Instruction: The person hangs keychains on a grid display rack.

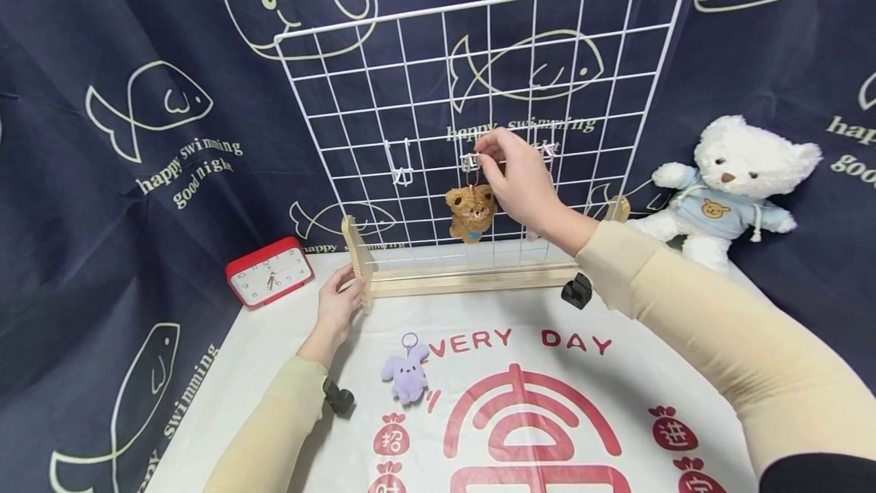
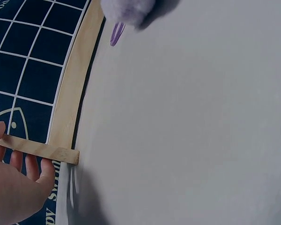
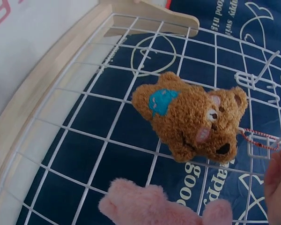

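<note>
A brown plush bear keychain [image 1: 471, 213] hangs by a red-and-white cord [image 3: 260, 137] at a white wire hook [image 3: 258, 147] on the white grid rack [image 1: 438, 105]. My right hand [image 1: 523, 181] is at that hook, thumb and index finger pinching the top of the cord; the fingertips are partly hidden. My left hand [image 1: 338, 303] grips the rack's wooden side foot [image 2: 42, 150], thumb on one side and fingers on the other. On the table in front of the rack lies a purple plush bunny keychain [image 1: 407, 377] with a ring.
A pink plush [image 3: 154, 206] hangs beside the bear, mostly behind my right hand in the head view. Another white hook [image 1: 400, 166] is on the rack's left. A red clock [image 1: 270, 272] stands left, a white teddy bear [image 1: 732, 181] right. Dark printed cloth [image 1: 157, 14] hangs behind.
</note>
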A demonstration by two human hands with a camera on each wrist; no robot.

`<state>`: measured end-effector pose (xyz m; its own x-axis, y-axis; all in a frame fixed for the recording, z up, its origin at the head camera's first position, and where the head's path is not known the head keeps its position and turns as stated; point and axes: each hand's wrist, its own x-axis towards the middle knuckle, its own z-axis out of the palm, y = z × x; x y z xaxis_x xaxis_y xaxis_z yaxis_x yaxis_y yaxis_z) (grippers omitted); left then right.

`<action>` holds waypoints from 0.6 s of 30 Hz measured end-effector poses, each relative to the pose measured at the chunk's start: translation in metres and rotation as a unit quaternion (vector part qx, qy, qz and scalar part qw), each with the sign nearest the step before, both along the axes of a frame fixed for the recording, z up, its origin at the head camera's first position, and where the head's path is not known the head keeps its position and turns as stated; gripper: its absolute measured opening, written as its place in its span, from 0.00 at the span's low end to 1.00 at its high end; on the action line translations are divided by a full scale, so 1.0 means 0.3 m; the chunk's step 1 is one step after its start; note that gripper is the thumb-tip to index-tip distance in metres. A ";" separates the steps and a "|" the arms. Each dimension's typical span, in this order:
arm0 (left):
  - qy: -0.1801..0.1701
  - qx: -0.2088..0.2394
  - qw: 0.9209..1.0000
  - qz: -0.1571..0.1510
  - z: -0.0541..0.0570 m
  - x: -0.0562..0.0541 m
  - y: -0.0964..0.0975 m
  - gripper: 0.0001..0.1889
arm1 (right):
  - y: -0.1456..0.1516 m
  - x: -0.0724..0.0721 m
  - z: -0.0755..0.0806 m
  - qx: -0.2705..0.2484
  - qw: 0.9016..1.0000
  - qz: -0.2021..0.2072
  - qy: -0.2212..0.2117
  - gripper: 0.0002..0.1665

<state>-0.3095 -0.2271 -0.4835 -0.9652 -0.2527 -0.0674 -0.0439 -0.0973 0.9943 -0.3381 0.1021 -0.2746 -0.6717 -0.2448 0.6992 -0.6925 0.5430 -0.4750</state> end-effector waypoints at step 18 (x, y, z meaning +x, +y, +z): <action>-0.001 0.000 1.000 0.000 -0.001 0.001 0.001 0.27 | -0.089 0.179 -0.221 -0.030 0.981 0.192 0.023 0.11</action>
<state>-0.3091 -0.2267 -0.4838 -0.9651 -0.2528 -0.0690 -0.0459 -0.0964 0.9943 -0.2845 0.0753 -0.3410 -0.5047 -0.4307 0.7482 -0.8623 0.2089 -0.4614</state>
